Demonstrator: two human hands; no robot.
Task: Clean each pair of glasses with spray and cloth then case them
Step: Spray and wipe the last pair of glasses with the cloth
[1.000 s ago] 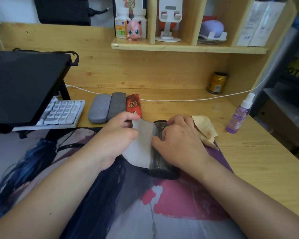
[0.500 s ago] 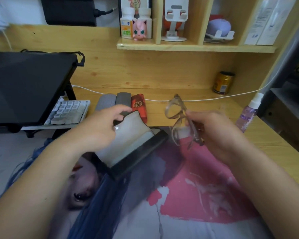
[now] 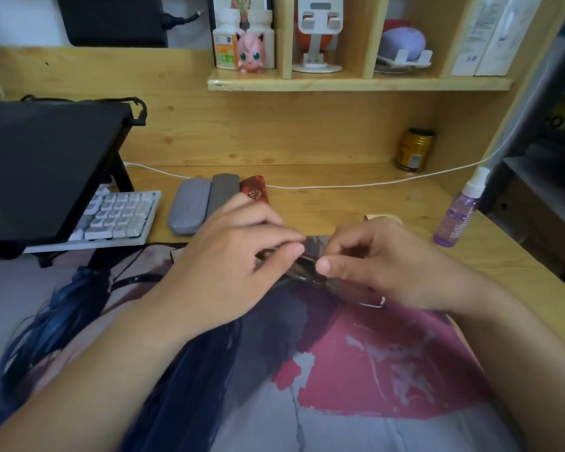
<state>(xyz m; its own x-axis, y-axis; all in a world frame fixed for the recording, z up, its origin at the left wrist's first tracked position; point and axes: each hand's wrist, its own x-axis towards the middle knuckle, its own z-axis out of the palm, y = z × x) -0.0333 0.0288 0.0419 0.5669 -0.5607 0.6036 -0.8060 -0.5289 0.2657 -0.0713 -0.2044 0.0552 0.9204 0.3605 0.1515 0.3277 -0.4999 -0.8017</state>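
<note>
My left hand point(image 3: 235, 259) and my right hand point(image 3: 385, 265) meet over the far edge of the printed desk mat point(image 3: 356, 360). Between their fingertips is a dark, translucent-brown pair of glasses point(image 3: 307, 270), pinched from both sides and largely covered by the fingers. The black case that held them is hidden under my hands. A yellow cloth point(image 3: 382, 217) peeks out behind my right hand. The purple spray bottle point(image 3: 459, 210) stands upright to the right.
Three closed cases lie side by side behind my left hand: light grey point(image 3: 188, 207), dark grey point(image 3: 224, 189) and red point(image 3: 253, 189). At the left are a keyboard point(image 3: 118, 216) and a raised laptop point(image 3: 43, 168). A white cable point(image 3: 340, 186) and a can point(image 3: 415, 151) are at the back.
My right hand lifted the glasses out of the open case, then brought them down to the mat. My left hand lowered the case and now meets the right hand at the glasses.
</note>
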